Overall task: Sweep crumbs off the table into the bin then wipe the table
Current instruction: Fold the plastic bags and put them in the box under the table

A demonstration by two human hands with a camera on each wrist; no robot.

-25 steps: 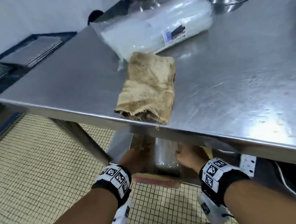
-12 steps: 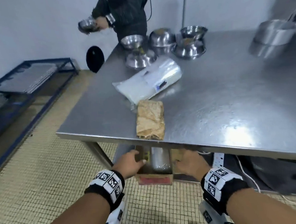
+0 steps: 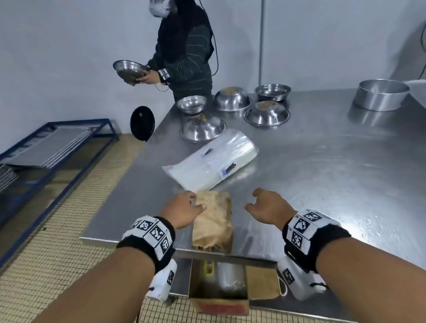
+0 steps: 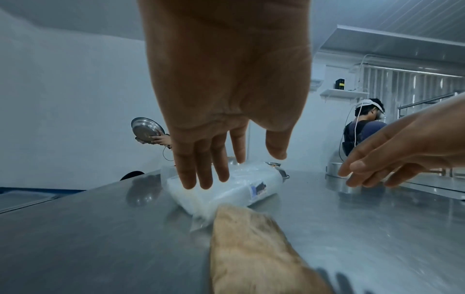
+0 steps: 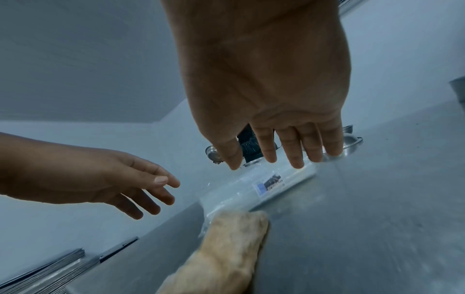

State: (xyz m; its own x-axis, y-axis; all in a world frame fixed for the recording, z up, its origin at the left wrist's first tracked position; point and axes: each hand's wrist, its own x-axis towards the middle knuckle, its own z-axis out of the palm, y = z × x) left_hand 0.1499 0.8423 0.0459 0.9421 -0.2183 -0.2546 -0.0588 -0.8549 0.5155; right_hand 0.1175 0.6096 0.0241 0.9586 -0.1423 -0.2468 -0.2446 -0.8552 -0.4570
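Note:
A folded tan cloth (image 3: 212,222) lies at the near edge of the steel table (image 3: 334,178). My left hand (image 3: 182,209) hovers over the cloth's far left corner, fingers straight and empty (image 4: 214,173). To the right of the cloth my right hand (image 3: 265,205) hangs above the tabletop with relaxed fingers, holding nothing (image 5: 276,157). An open cardboard box (image 3: 219,287) serving as the bin stands on the floor under the table edge, below the cloth. No crumbs show clearly on the steel.
A clear plastic packet (image 3: 211,167) lies just beyond the cloth. Several steel bowls (image 3: 231,109) and a round tin (image 3: 381,97) stand at the back. Another person (image 3: 186,52) holds a steel plate at the far end. A blue rack of trays (image 3: 42,153) is on the left.
Both hands left the box under the table and rose above the tabletop, either side of the cloth. The head view lifted and pulled back.

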